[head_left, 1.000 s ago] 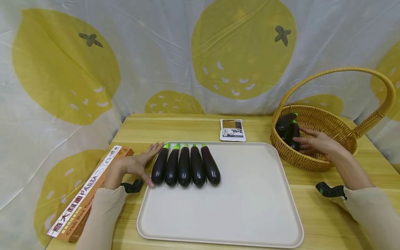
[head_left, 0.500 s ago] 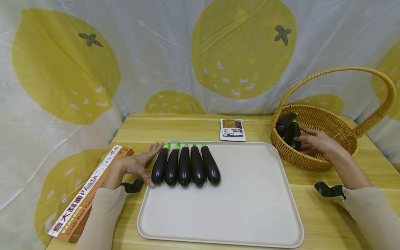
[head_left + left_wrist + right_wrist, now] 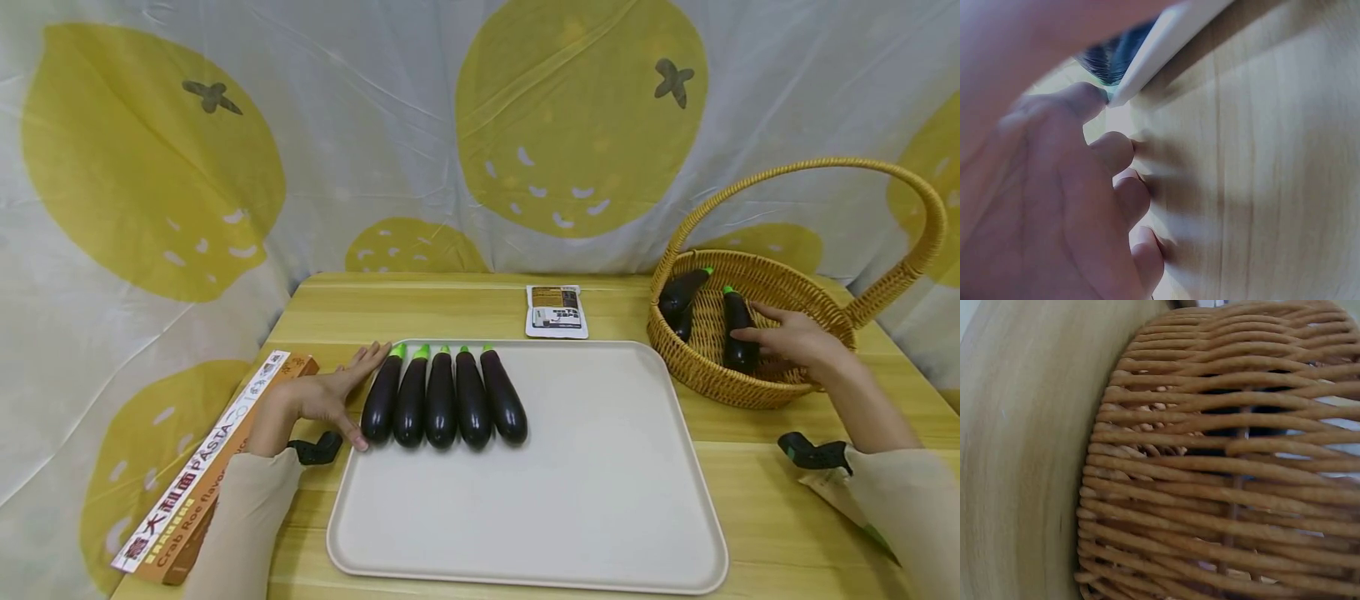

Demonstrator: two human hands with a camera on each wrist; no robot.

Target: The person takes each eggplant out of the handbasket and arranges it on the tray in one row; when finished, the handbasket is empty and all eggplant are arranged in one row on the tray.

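Several dark purple eggplants [image 3: 440,400] with green stems lie side by side at the left of the beige tray [image 3: 592,475]. My left hand [image 3: 326,398] rests at the tray's left edge with fingers spread, thumb close to the leftmost eggplant; the left wrist view shows its fingertips down by the tray rim [image 3: 1160,53]. Inside the wicker basket [image 3: 712,387], my right hand [image 3: 798,340] grips one eggplant [image 3: 738,329] between thumb and fingers. Two other eggplants [image 3: 684,292] sit at the basket's left side. Basket weave fills most of the right wrist view, hiding that hand.
A long pasta box [image 3: 198,471] lies left of the tray, under the left forearm. A small white-and-brown packet [image 3: 556,312] is behind the tray. Another packet [image 3: 840,500] shows beneath the right wrist. The tall basket handle [image 3: 810,167] arches over the basket; a lemon-print cloth [image 3: 375,133] hangs behind.
My right hand has shifted right inside the basket, drawing one eggplant away from the others and uncovering another beneath. My left hand stays in place.
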